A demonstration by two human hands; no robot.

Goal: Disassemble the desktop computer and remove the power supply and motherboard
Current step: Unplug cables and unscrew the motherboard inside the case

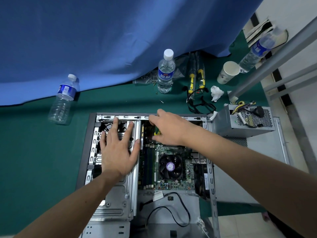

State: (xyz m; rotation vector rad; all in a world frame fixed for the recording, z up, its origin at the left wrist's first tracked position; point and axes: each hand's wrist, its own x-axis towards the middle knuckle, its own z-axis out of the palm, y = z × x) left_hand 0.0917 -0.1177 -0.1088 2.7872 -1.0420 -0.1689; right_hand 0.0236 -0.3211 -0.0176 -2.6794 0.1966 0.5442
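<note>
Two hands work inside the computer case [211, 170]: left hand [118, 152] flat, grip open, on drive cage [120, 191]; right hand [169, 128] grip closed around screwdriver [157, 132] over motherboard [154, 169].

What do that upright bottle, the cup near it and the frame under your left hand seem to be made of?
The upright bottle looks like thin clear plastic: see-through, ribbed, with a white cap. The cup seems to be paper: matt, off-white, with a faint print. The drive cage under the left hand looks like bare stamped sheet metal, probably steel: dull grey sheen, pressed ribs and punched slots.
</note>
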